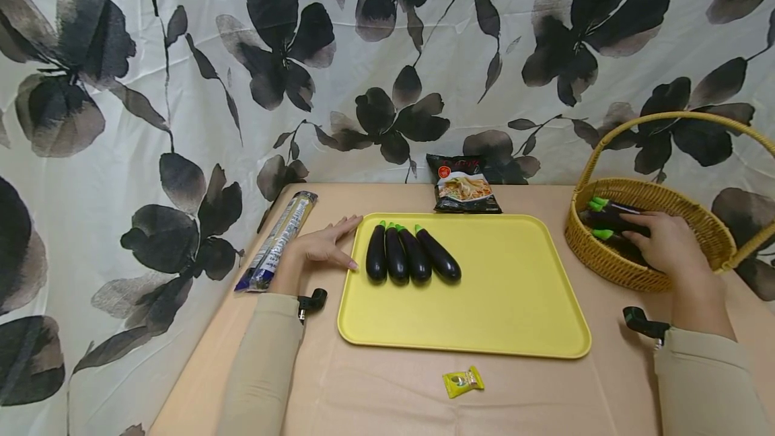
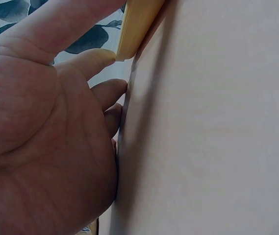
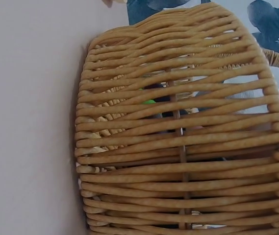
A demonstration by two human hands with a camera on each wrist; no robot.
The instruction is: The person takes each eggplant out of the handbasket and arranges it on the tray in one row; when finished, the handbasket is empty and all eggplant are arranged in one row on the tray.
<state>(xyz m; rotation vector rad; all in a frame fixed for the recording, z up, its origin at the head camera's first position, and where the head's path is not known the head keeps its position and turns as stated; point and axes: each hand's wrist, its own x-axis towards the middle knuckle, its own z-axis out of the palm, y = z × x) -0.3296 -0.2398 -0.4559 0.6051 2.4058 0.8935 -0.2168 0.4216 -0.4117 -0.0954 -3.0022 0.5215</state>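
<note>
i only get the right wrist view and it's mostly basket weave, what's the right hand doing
Observer: In the head view, the right hand reaches into the basket and holds a dark eggplant.
Operator: ok and where's the left hand
Observer: The left hand touches the left edge of a yellow tray.
Operator: anything on that tray
Observer: Yes, four eggplants lie side by side toward its left end.
</note>
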